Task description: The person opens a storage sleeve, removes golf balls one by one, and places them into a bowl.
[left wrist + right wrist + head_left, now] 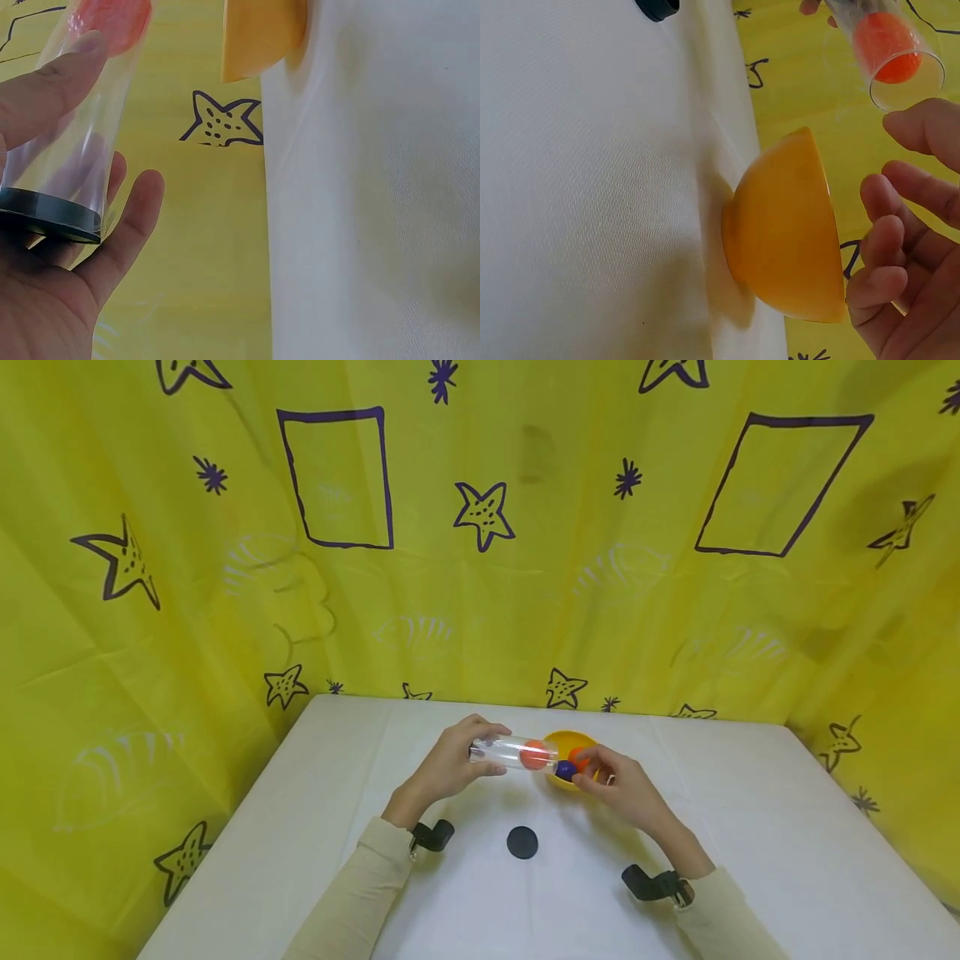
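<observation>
My left hand [448, 762] grips a clear tube [504, 752] held almost level, its far end by the bowl's rim in the head view. An orange-red ball [534, 755] is inside, toward the open mouth. At the tube's other end the left wrist view shows a black base cap [56, 214]. My right hand [626, 789] hovers over the yellow bowl [787, 232], fingers loosely bent, nothing between them in the right wrist view. A dark blue ball [566, 770] and an orange ball [576, 757] show at the bowl, partly covered by my fingers.
A round black lid [522, 842] lies on the white table [480, 910], nearer me than the bowl. Behind and at both sides hangs a yellow curtain [540, 593] with drawn stars. Each wrist wears a strapped black camera [651, 883].
</observation>
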Demonstrator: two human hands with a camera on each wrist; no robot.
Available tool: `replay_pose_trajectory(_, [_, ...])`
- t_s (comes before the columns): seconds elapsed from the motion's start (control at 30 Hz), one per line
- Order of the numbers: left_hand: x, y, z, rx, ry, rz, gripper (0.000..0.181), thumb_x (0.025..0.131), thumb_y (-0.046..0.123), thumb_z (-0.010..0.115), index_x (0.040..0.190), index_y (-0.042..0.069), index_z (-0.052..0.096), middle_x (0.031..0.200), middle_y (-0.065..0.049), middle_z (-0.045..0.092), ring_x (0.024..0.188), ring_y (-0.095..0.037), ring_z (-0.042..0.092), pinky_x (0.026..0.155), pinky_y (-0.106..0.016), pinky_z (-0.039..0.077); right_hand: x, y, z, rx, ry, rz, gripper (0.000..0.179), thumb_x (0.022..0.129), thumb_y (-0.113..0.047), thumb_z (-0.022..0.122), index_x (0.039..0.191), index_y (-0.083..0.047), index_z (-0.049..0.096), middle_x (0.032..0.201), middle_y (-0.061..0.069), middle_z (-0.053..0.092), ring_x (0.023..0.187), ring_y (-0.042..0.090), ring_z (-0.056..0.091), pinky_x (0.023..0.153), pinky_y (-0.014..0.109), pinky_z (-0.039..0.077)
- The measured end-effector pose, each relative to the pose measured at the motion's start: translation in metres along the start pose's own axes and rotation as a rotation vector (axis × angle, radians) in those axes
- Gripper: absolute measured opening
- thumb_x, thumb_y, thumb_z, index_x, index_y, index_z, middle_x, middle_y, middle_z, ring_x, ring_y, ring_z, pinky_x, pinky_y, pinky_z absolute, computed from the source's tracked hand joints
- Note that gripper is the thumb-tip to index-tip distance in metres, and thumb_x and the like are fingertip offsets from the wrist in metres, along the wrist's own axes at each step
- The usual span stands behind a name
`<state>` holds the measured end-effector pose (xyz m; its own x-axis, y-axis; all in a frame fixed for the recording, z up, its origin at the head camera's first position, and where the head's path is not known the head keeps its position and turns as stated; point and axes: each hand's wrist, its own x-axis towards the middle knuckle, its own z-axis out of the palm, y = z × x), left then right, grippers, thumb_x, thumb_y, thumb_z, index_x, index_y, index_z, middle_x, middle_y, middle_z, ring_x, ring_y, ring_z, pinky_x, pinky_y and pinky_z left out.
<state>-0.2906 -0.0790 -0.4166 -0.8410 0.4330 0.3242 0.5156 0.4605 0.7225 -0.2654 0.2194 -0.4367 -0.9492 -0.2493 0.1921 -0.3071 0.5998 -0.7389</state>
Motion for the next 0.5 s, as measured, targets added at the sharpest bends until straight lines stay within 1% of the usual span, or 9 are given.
replay_pose_trajectory(0.1, [0.0, 0.001, 0.0, 0.005, -0.006, 0.016, 0.049, 0.083, 0.012, 0.085, 0.129, 0.014, 0.069, 0.116, -0.004, 0.064, 0.103, -0.02, 0.06, 0.091, -0.037, 0.058, -0.001, -0.002, 0.002, 0.031, -0.031, -0.024, 0.032, 0.093, -0.015, 0.075, 0.119, -0.001, 0.063, 0.089, 0.005, 0.062, 0.074, 0.015, 0.053, 0.058, 0.022, 0.045])
replay_pose_trajectory(0.27, [0.001, 0.001, 0.001, 0.01, -0.02, 0.046, 0.048, 0.083, 0.011, 0.085, 0.127, 0.013, 0.069, 0.114, -0.004, 0.064, 0.104, -0.02, 0.06, 0.09, -0.035, 0.058, -0.002, -0.004, 0.007, 0.077, -0.065, -0.035, 0.038, 0.094, -0.01, 0.074, 0.127, 0.0, 0.058, 0.093, 0.009, 0.067, 0.075, 0.014, 0.056, 0.062, 0.021, 0.048])
replay_pose_trajectory(0.5, [0.001, 0.0, 0.002, 0.03, -0.02, 0.057, 0.048, 0.082, 0.01, 0.086, 0.127, 0.013, 0.069, 0.113, -0.005, 0.063, 0.103, -0.019, 0.06, 0.088, -0.031, 0.056, -0.002, -0.005, 0.013, 0.161, -0.095, -0.099, 0.044, 0.093, -0.004, 0.072, 0.131, 0.003, 0.053, 0.095, 0.016, 0.07, 0.075, 0.015, 0.06, 0.066, 0.021, 0.05])
